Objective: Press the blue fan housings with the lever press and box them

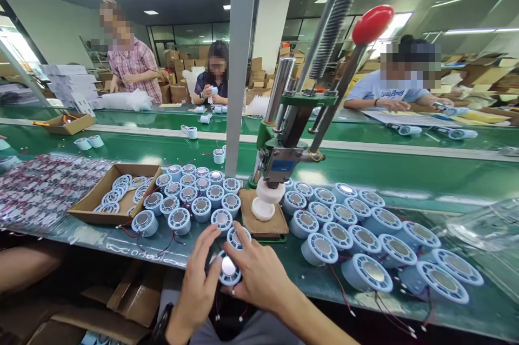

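Left to right: an open carton [115, 193] of pale rings; the left hand [198, 280], fingers parted widely from a thumb at the near housing's rim; the near housing [229, 268], at the table edge, disc face up and tilted toward the wearer, its round axis steeply inclined; and the right hand [257, 266], digits closed around it. Beyond, a second housing [238, 237] stands between it and the green lever press [284, 164], with clustered housings [359, 239] at right.

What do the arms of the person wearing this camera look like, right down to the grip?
Both are human, ungloved. The left grip has a dark band around its wrist. The right grip has a bare wrist and forearm, with no sleeve, cable or marking visible.
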Tool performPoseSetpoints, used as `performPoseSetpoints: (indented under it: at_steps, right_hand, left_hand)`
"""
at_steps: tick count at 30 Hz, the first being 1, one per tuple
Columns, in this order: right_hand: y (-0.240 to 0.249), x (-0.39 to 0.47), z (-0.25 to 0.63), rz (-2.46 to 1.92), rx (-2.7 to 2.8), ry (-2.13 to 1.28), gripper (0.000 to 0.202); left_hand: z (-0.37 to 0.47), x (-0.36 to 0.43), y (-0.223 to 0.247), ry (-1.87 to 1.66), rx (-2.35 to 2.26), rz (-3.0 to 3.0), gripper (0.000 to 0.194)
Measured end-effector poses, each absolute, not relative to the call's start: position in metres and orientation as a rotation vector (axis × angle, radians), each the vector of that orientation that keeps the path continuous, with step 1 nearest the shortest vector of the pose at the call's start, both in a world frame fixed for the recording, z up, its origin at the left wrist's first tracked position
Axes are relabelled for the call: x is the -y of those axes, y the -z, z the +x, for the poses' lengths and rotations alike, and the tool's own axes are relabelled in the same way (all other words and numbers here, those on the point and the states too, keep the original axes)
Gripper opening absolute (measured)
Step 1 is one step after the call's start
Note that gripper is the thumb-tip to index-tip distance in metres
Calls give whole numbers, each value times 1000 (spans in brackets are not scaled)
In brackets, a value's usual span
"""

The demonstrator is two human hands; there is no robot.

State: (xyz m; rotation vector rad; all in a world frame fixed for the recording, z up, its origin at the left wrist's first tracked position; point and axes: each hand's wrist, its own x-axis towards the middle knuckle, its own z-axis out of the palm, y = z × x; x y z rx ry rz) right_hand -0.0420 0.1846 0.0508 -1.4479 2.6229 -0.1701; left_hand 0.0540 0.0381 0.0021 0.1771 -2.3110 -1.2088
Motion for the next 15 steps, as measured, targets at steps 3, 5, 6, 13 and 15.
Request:
performPoseSetpoints:
  at_steps: [3, 5, 6, 13, 15]
  right_hand:
    - [-51, -189, -43, -1464, -2615, 238, 77]
    - [-50, -195, -43, -1490, -2604, 250, 79]
    - [-48, -199, -41, -1500, -2598, 248, 80]
    - [-38, -276, -22, -1492, -2866, 590, 71]
    - [-50, -311, -25, -1306, -3146, 651, 62]
  left_hand:
    - [27, -18, -15, 1086, 2341, 91, 38]
    - [6, -10, -21, 955, 2440, -33, 41]
    - [-4, -9, -22, 859, 2500, -89, 41]
    - [-39, -19, -9, 103, 2669, -156, 51]
    - [-40, -17, -3, 35, 2619, -192, 48]
